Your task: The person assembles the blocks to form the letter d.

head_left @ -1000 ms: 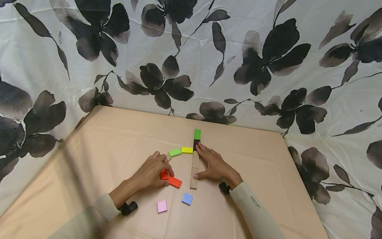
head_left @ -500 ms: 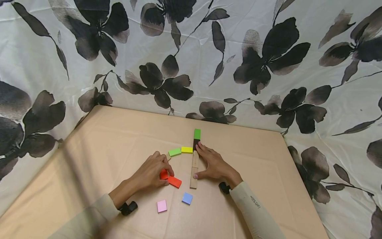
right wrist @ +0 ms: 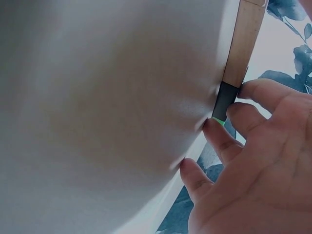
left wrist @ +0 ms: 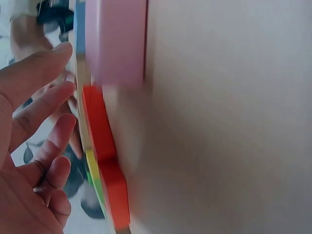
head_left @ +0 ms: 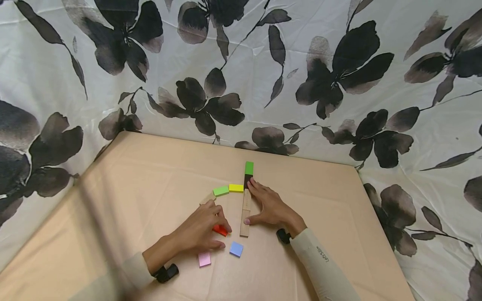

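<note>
My left hand (head_left: 201, 225) is over the red blocks, thumb and fingers spread apart. The left wrist view shows nothing between them; two red blocks (left wrist: 100, 127) lie end to end on the table beyond the fingertips. A pink block (left wrist: 119, 44) is close by. With straight fingers my right hand (head_left: 274, 207) rests along the right side of a straight row. That row has a green block (head_left: 249, 168), a black block (head_left: 246, 180) and two wooden blocks (head_left: 244, 225). Its fingertips touch the black block, its thumb the nearest wooden one.
A yellow block (head_left: 236, 188) and a light green block (head_left: 220, 191) curve leftward from the row, followed by a plain wooden block (head_left: 208, 198). A blue block (head_left: 236, 249) lies nearer on the tan table (head_left: 158, 167). Flowered cloth (head_left: 263, 62) hangs behind.
My left hand has let go of the red blocks and shifted right and nearer, its thumb now apart from the fingers. The wooden block behind it is more visible. My right hand stays put.
</note>
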Available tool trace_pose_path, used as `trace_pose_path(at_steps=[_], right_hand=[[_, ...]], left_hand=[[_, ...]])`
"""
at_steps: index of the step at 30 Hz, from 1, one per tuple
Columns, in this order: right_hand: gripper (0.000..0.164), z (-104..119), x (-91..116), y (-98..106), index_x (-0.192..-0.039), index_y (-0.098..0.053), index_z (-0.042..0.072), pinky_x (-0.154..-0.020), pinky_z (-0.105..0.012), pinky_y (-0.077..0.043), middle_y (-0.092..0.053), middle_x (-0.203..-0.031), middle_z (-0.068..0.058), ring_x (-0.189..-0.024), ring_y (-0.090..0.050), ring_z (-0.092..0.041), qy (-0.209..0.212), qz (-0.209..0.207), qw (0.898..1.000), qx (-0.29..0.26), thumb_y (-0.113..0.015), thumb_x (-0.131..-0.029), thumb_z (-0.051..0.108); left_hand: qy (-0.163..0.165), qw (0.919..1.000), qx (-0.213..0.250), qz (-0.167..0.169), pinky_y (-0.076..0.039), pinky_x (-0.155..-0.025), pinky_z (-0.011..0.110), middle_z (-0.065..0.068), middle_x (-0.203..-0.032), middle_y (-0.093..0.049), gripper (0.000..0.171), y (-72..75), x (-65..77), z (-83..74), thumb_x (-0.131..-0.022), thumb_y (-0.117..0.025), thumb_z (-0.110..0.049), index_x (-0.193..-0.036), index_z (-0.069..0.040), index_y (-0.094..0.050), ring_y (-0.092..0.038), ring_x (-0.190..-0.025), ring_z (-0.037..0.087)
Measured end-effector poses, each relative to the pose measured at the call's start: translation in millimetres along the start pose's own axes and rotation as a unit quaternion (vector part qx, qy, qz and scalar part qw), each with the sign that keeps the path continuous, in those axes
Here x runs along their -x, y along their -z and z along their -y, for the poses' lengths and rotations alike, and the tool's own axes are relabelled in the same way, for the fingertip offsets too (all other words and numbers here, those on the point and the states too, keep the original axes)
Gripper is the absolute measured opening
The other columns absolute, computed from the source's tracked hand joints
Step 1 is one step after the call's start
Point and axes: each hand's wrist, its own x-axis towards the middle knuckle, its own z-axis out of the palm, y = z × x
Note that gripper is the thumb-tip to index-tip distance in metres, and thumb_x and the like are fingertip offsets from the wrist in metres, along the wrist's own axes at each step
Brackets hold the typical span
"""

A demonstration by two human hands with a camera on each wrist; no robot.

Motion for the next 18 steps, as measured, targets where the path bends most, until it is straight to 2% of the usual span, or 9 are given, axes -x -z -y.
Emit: trace_pose_path(at_steps=[5, 8, 18], right_hand=[[0.125, -1.0, -0.1, -0.3, -0.171, -0.017, 0.018, -0.13, -0.065, -0.017, -0.007, -0.181, 0.001, -0.167, -0.013, -0.035, -0.001, -0.001, 1.0, 0.0, -0.092, -0.077, 0.054], [0.125, -1.2, -0.1, -0.2, -0.171, -0.017, 0.017, -0.13, -0.065, -0.017, -0.007, -0.181, 0.0, -0.167, -0.013, -0.035, 0.0, -0.002, 1.0, -0.004, -0.092, -0.077, 0.054], [0.124, -0.6, 0.2, 0.6, -0.171, -0.018, 0.016, -0.129, -0.066, -0.017, -0.008, -0.181, -0.002, -0.166, -0.014, -0.036, 0.005, -0.003, 1.0, 0.001, -0.091, -0.078, 0.056]], left_hand=[[-0.017, 0.9995, -0.019, 0.017, -0.04, -0.085, 0.028, -0.008, -0.094, -0.064, 0.032, -8.4, -0.6, -10.9, -0.073, -0.098, -0.039, -0.099, -0.028, -0.083, -0.04, -0.093, 0.008], [-0.015, 0.9994, -0.022, 0.021, -0.039, -0.084, 0.026, -0.009, -0.095, -0.064, 0.029, -11.1, -0.7, -14.1, -0.073, -0.097, -0.039, -0.097, -0.029, -0.084, -0.039, -0.093, 0.007], [-0.026, 0.9986, -0.046, 0.007, -0.038, -0.083, 0.025, -0.01, -0.092, -0.064, 0.028, -14.9, -2.8, -16.9, -0.072, -0.097, -0.043, -0.093, -0.031, -0.083, -0.039, -0.091, 0.008]])
